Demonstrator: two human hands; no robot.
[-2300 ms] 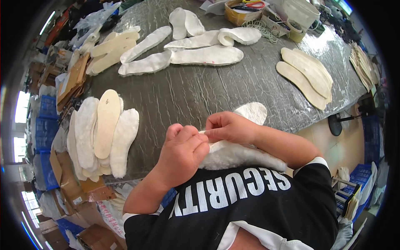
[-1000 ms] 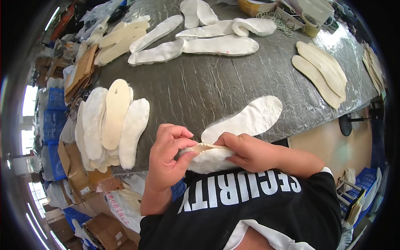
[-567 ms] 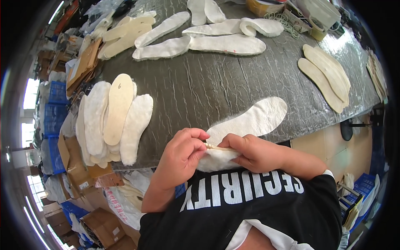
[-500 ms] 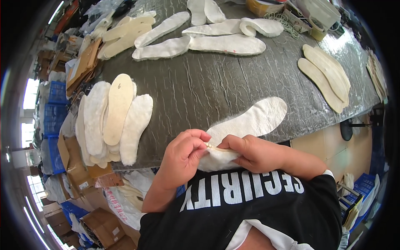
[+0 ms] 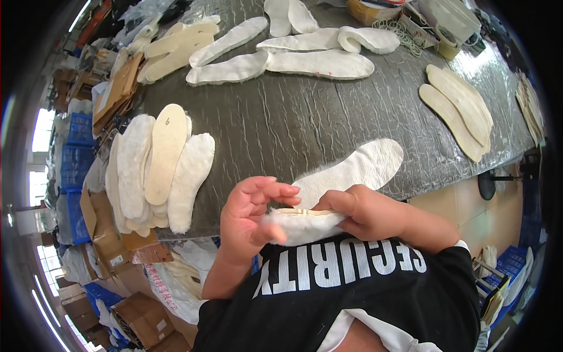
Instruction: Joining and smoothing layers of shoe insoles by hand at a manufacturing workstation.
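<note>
Close to my body, a fluffy white insole [image 5: 308, 226] is held edge-up, its fleece towards me and a thin cream edge along the top. My right hand [image 5: 365, 212] grips its right end between thumb and fingers. At its left end my left hand [image 5: 249, 214] is open, thumb and fingers spread around the fleece; whether the thumb touches it I cannot tell. Just beyond the hands, another insole [image 5: 358, 167] lies smooth side up at the table's near edge, its near end hidden behind the held one.
A pile of insoles [image 5: 167, 158] lies left on the dark, plastic-covered table [image 5: 252, 126]. More insoles [image 5: 319, 63] lie along the far side. A cream pair [image 5: 460, 108] rests at the right. Rubber bands [image 5: 404, 35] and tubs stand at the back right.
My left hand has gone from pinching the insole's edge to spread fingers, moving slightly left. The insole's upper edge now shows more fully. My right hand keeps its grip.
</note>
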